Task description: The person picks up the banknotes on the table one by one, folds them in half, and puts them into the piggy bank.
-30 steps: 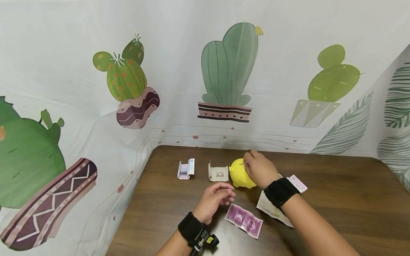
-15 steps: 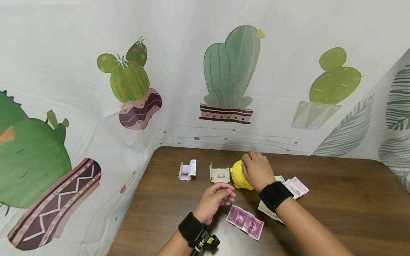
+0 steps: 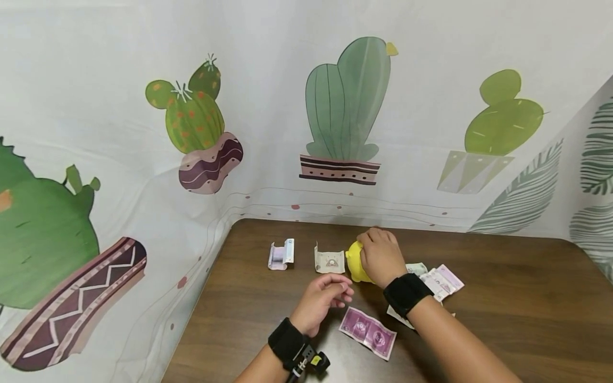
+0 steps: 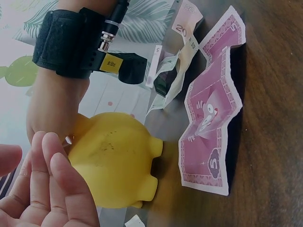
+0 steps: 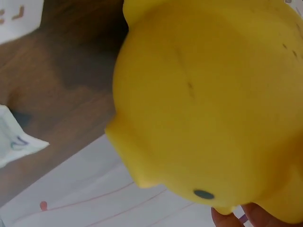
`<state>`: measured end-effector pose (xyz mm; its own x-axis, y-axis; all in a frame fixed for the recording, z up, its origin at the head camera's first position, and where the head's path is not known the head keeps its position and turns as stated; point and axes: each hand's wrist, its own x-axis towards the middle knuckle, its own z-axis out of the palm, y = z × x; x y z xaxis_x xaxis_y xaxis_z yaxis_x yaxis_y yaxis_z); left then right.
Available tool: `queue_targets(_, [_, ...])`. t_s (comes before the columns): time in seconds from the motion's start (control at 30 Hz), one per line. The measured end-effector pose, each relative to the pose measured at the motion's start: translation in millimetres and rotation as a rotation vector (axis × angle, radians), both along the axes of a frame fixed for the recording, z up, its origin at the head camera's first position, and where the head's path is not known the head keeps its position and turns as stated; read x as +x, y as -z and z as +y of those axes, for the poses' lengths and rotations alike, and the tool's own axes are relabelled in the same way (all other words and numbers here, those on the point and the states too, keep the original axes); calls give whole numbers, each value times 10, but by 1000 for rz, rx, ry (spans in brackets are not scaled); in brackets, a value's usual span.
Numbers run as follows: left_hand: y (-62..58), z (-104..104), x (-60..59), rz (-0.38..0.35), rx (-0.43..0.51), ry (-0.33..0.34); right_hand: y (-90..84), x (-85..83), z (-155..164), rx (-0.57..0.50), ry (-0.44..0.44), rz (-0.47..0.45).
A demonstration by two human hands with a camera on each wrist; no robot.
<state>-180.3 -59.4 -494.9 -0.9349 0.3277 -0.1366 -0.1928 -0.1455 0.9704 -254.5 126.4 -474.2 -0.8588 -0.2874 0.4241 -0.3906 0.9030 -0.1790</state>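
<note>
Right hand [image 3: 380, 257] lies over the top of the yellow piggy bank [image 3: 353, 261], its fingers [image 3: 371, 238] curled round the body; the bank stands on the dark wooden worktop [image 3: 503, 298] toward the back edge, near the middle. In the right-wrist view the bank [image 5: 213, 104] fills the frame, with one fingertip just showing at the lower edge. Left hand [image 3: 320, 302] hovers just in front of the bank, holding nothing, fingers [image 4: 57, 179] loosely bent and lying side by side (seen close in the left-wrist view, beside the bank [image 4: 113, 161]). A purple banknote [image 3: 367, 332] lies flat on the worktop just right of the left hand. More banknotes [image 3: 438, 279] lie in a loose pile behind the right wrist. Left of the bank stand a folded pale note [image 3: 329, 260] and, further left, a folded lilac note [image 3: 280, 254]. A cactus-print cloth [image 3: 345, 106] forms the backdrop.
</note>
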Motion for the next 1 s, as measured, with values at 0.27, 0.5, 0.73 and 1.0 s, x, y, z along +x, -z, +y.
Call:
queue_targets(0.27, [19,8,3,-3,1,4,52,21,2,71,5,-62])
queue_targets(0.5, [32,10,-11,-7,1,8,27,28,8,191,-6,-114])
queue_targets(0.73, [31,8,-16,-11,4,9,35,1,28,300,-32,-103])
queue_targets(1.0, [40,-7,-24,-11,0,10,19,16,26,349,-56,-58])
